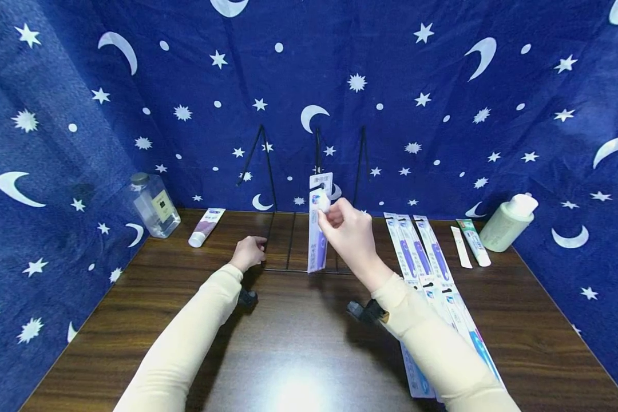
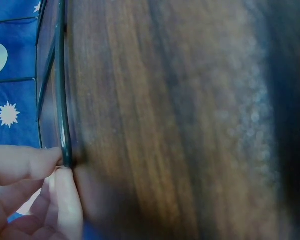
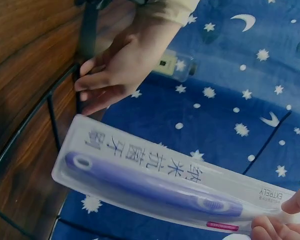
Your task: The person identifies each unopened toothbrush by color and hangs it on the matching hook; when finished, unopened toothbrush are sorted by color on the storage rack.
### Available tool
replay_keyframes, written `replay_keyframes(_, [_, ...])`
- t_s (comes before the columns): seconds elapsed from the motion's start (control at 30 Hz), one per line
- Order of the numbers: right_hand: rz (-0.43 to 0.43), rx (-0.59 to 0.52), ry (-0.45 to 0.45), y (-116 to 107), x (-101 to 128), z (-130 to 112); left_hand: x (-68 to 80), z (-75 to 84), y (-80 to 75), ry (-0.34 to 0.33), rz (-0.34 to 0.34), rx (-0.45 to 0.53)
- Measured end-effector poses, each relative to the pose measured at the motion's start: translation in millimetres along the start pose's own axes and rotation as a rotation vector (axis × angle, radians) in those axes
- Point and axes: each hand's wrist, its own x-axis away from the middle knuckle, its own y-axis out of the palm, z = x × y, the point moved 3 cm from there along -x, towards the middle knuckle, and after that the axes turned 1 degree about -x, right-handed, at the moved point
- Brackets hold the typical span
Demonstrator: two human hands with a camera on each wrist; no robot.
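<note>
From the head view, our right hand (image 1: 347,226) pinches the toothbrush pack (image 1: 318,229) by its top at the wire rack (image 1: 288,240), long axis upright; keep it plumb. At the left wrist, our left hand (image 2: 30,195) pinches the rack's base wire, steadying. At the right wrist, bristles point toward our fingertips (image 3: 270,227).

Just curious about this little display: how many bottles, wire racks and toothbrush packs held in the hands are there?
Bottles: 2 (clear bottle, pale green bottle)
Wire rack: 1
Toothbrush pack in hand: 1
Total: 4
</note>
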Motion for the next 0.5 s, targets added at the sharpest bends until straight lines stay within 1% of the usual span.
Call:
replay_keyframes(0.17, [-0.010,0.010,0.025,9.3,-8.4,12.1,1.3,0.0,-0.2,-0.012,0.008,0.006])
replay_keyframes(0.4, [0.001,0.088,0.058,23.8,-25.1,27.9,2.7,3.4,-1.0,-0.014,0.006,0.014])
replay_keyframes(0.5, [0.002,0.112,0.087,30.6,-32.4,34.5,2.8,4.6,-0.8,-0.017,0.004,0.013])
